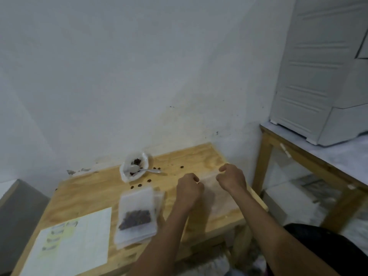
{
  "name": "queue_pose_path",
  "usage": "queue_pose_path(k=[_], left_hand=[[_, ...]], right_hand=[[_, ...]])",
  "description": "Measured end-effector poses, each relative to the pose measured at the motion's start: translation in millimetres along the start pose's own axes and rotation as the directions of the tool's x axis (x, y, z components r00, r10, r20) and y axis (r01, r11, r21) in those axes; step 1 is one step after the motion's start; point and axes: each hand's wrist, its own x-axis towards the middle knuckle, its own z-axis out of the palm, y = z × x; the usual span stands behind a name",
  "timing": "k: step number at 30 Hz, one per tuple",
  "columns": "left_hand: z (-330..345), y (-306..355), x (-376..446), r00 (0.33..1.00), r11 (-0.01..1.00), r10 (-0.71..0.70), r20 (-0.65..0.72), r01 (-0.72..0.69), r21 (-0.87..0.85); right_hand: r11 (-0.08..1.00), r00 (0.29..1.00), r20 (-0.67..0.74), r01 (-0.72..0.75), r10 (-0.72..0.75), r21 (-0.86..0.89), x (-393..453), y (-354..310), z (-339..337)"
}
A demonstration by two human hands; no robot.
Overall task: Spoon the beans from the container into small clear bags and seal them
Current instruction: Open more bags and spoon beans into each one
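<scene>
A small clear bag [217,194] lies flat on the right side of the wooden table [95,188]. My left hand [189,186] pinches its top edge at the left and my right hand [231,178] pinches it at the right, fingers curled. It looks empty. A white container [125,172] with dark beans [137,161] and a metal spoon [147,170] resting in it stands at the back by the wall. A filled clear bag [137,204] holding beans lies on a stack of bags left of my left arm.
Loose beans [139,185] are scattered on the table around the container. A printed sheet [75,246] lies at the front left. A second table [306,156] with a white drawer unit [318,76] stands to the right, past a gap.
</scene>
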Motion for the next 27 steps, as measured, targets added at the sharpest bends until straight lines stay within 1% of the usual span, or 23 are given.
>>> queue_pose_path(k=[3, 6, 9, 13, 17, 21, 24, 27], left_hand=[[10, 7, 3, 0.998, 0.998, -0.054, -0.019, 0.054, -0.023], [16, 12, 8, 0.991, 0.988, -0.132, -0.029, 0.129, -0.08], [21, 15, 12, 0.979, 0.97, -0.204, -0.019, 0.2, -0.14], [28, 21, 13, 0.971, 0.946, -0.239, -0.01, 0.23, -0.228], [26, 21, 11, 0.978, 0.931, -0.206, -0.011, 0.193, -0.311], [19, 21, 11, 0.984, 0.893, -0.161, -0.072, 0.114, -0.436], [3, 24, 12, 0.982, 0.809, -0.107, -0.155, -0.005, -0.588], [-23, 29, 9, 0.968, 0.679, -0.098, -0.23, -0.104, -0.727]], right_hand=[[1.0, 0.999, 0.036, -0.009, 0.009, 0.003, 6, 11, 2], [0.999, 1.0, 0.028, -0.001, 0.0, 0.043, 9, 14, 5], [0.995, 0.999, 0.022, -0.026, 0.023, 0.1, 12, 15, 6], [0.979, 0.999, 0.018, -0.05, 0.048, 0.195, 13, 18, 5], [0.953, 0.999, -0.024, 0.049, -0.044, 0.298, 10, 19, -3], [0.889, 0.982, -0.042, 0.185, -0.184, 0.42, 5, 8, -17], [0.823, 0.963, -0.073, 0.259, -0.258, 0.506, -2, -9, -29], [0.745, 0.94, -0.071, 0.309, -0.334, 0.591, -12, -29, -40]])
